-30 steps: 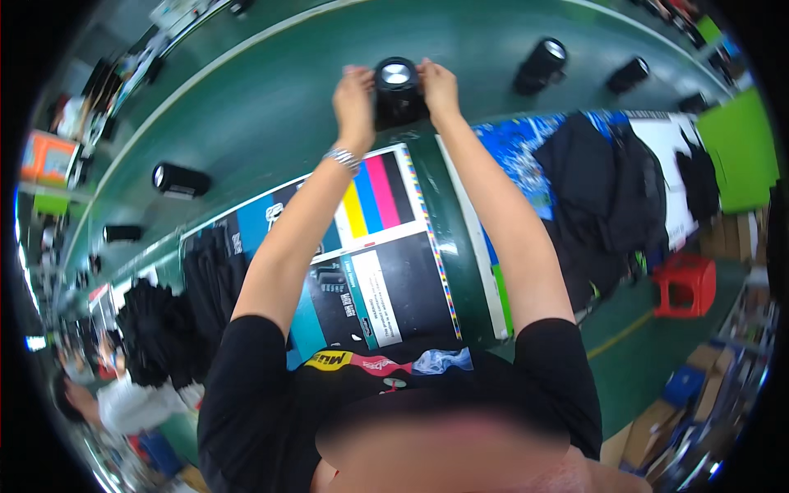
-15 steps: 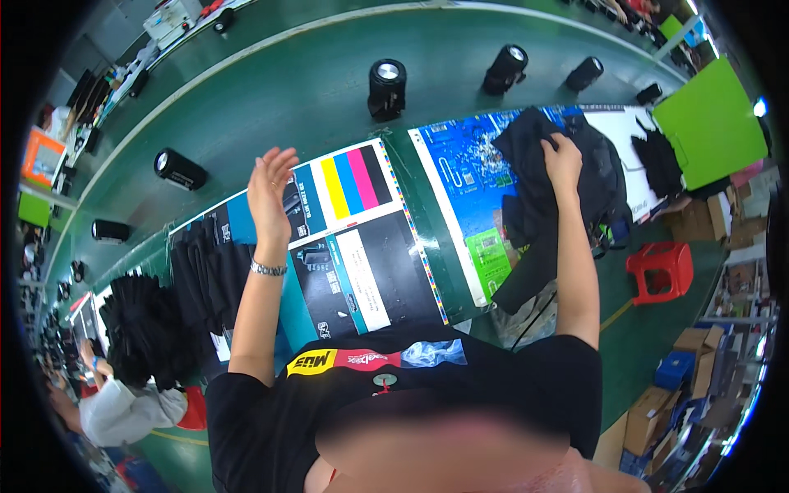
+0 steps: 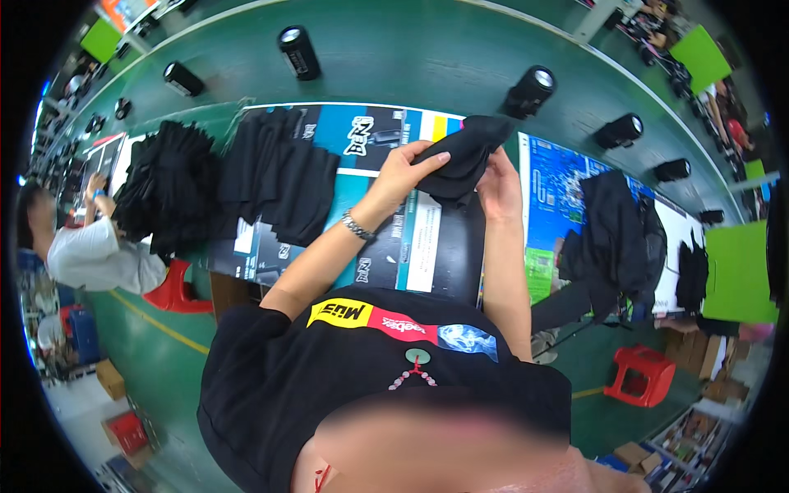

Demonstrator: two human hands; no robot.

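Observation:
Both hands hold a folded black fabric piece [image 3: 462, 164] in front of me, above the printed sheets [image 3: 374, 205]; its exact kind does not show. My left hand [image 3: 404, 172], with a bracelet at its wrist, pinches the near left edge, thumb on top. At the other end my right hand [image 3: 500, 191] grips it, its fingers partly behind the cloth. To the left lie folded black fabric pieces [image 3: 283, 177] in an overlapping stack. A heap of black cloth [image 3: 612, 222] rests to the right, on the blue printed sheet [image 3: 555, 189].
Black cylindrical speakers [image 3: 297, 53] stand in a row along the green table's far side. A larger black fabric pile [image 3: 168, 185] lies far left, near a seated co-worker [image 3: 103, 246]. Red stools [image 3: 641, 376] and a green board [image 3: 740, 271] are visible at the sides.
My right hand has come from the cloth heap to the middle with a black fabric piece. My left hand, raised and empty before, now grips it too. The view has turned leftward.

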